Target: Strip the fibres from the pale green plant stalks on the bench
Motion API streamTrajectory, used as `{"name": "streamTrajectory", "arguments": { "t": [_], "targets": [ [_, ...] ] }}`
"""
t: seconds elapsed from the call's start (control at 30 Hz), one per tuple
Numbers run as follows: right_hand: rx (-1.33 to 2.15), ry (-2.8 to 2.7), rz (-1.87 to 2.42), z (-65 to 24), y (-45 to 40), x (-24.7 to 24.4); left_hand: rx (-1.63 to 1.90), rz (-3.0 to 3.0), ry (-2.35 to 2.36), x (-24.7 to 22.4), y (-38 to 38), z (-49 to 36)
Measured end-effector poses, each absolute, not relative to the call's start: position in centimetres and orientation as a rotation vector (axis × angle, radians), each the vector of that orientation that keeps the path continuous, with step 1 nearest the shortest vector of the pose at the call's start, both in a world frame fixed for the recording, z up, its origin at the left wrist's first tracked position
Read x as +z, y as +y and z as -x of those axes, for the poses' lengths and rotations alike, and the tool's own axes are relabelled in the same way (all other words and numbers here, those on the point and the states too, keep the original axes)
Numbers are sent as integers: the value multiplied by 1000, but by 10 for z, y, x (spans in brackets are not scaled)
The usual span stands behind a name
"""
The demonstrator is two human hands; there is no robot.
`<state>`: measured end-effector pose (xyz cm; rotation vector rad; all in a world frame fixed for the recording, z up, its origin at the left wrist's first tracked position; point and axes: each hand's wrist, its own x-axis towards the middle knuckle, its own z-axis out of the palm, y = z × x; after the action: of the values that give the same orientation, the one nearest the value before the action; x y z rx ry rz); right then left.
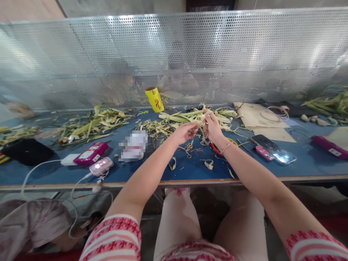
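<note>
My left hand (187, 132) is over the blue table, its fingers curled together beside a pale strip; what it pinches is too small to make out. Close to its right, my right hand (212, 127) is closed around a pale green plant piece (207, 111). Beneath and behind both hands lies a pile of pale green stalks and leaves (179, 116). Thin peeled strips (208, 164) are scattered nearer the table's front edge. Partly hidden by my right wrist is a red and yellow ring (216, 149).
A yellow tube (154, 99) stands before the perforated metal screen (163, 54). Left are another stalk pile (95, 125), a magenta device (91, 153) and white cables. Right are phones (272, 148) and brown paper sheets (261, 116). A person's clothed leg shows at lower left.
</note>
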<state>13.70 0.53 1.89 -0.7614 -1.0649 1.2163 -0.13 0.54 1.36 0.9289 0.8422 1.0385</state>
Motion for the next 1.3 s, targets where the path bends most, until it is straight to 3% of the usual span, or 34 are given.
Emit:
{"name": "streamTrajectory", "arguments": {
  "t": [0.2, 0.47, 1.3],
  "targets": [
    [1146, -1154, 698, -138, 6, 18, 973, -837, 826, 15, 3, -3],
    [1197, -1260, 665, -134, 3, 13, 1140, -742, 764, 19, 3, -6],
    [1158, -1155, 980, -144, 18, 16, 1402, -890, 885, 15, 14, 2]
  ]
}}
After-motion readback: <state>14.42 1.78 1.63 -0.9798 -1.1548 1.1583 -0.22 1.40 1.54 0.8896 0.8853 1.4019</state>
